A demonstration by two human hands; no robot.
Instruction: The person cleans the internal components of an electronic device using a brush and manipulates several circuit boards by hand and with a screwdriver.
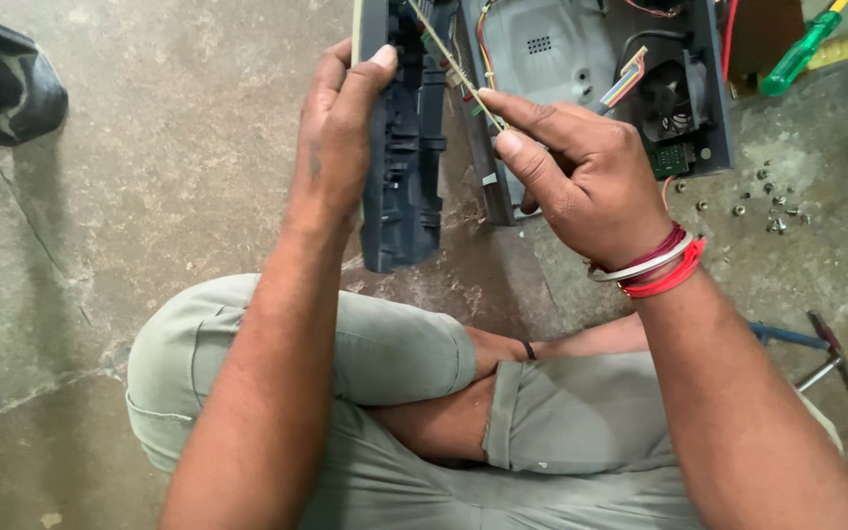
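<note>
Dark plastic panel [402, 167] in left hand [334, 137]

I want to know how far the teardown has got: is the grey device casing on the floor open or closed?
Open. The grey casing shows bare wires, a small green circuit board and loose screws beside it.
</note>
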